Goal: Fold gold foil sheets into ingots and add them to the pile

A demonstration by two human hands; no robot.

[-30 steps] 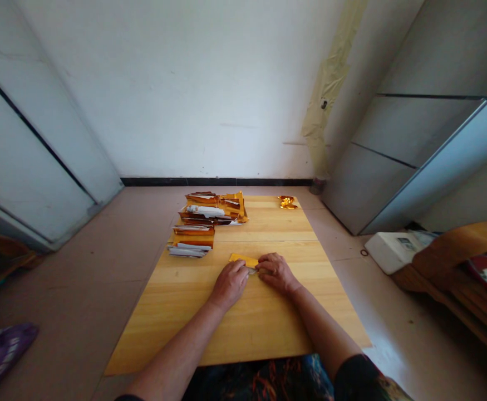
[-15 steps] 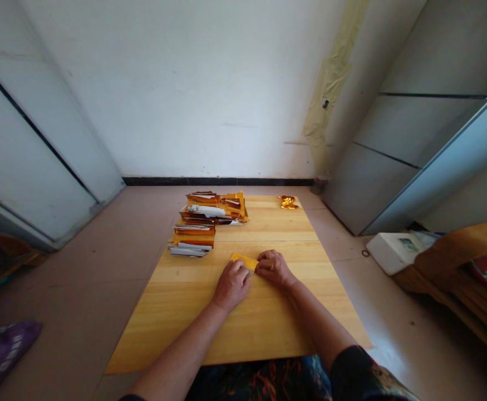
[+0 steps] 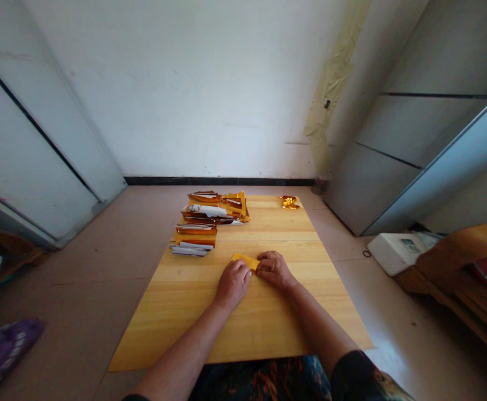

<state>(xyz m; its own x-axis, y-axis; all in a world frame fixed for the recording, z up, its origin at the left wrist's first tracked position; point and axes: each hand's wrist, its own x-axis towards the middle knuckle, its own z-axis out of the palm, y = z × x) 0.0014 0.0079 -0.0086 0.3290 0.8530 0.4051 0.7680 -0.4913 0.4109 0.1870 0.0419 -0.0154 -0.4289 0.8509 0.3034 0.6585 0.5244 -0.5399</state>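
Tabletop (image 3: 280, 329), pale wood, stands before white wall (image 3: 201, 106); grey panelled unit (image 3: 393, 136) at right. Golden paper (image 3: 244, 260) lies mid-table; left hand (image 3: 232, 284) grips near edge, right hand (image 3: 276, 271) right end, fingers curled.

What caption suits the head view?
Left hand and right hand touching a small golden strip on a wooden table.

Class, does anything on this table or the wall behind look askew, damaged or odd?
Yes. Crumpled gold foil lies on the table near its far right corner, apart from the gold-and-white bundles at left. On the wall, the tape strip looks wrinkled, with a dark spot.
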